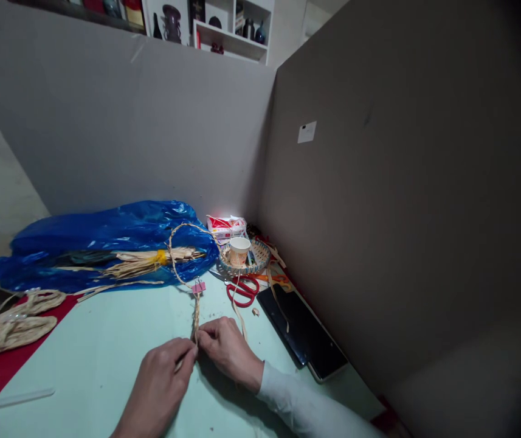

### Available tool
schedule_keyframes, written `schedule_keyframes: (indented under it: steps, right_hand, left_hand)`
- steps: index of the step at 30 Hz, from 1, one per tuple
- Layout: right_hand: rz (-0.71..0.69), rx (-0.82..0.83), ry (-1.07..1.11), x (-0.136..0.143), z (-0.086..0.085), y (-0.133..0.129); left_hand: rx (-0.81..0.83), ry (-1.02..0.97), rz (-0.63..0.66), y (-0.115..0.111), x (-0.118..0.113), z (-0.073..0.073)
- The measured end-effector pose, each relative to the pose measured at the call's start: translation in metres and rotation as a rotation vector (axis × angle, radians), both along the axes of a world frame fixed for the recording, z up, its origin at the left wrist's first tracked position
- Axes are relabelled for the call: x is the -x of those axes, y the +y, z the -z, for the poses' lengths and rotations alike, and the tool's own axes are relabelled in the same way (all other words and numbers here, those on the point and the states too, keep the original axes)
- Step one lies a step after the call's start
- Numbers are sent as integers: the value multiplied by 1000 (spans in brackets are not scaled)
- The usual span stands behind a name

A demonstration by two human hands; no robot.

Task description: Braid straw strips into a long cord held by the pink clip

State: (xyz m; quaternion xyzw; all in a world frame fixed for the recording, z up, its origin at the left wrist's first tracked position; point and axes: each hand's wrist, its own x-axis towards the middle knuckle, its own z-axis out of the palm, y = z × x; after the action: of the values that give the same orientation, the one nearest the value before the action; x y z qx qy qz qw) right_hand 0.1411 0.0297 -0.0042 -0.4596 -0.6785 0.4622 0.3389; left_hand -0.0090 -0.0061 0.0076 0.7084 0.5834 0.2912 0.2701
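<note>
A narrow straw braid [197, 309] runs down the pale green table top, its upper part held by a pink binder clip [199, 288]. From the clip a thin cord [172, 255] loops up over the blue bag. My left hand [162, 380] pinches the lower end of the braid between thumb and forefinger. Just to its right, my right hand [228, 350] is closed on the braid's right side, fingertips nearly touching those of the left. A loose straw strand [238, 310] passes behind my right hand. The strand ends inside both hands are hidden.
Behind lie a blue plastic bag [105, 225] with tied straw [141, 263], a basket [260, 258] and a paper cup [239, 250]. Red scissors [243, 292] and a black tablet [287, 325] are right; straw soles [14, 334] and a white stick [18, 398] left. Grey partitions [151, 134] enclose the table.
</note>
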Motion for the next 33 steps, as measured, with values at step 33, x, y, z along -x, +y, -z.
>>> schedule_keyframes:
  steps: [33]
  right_hand:
    - [-57,-232,-631,-15,-27,-16]
  left_hand:
    - [493,-561,-151,24,-3,17]
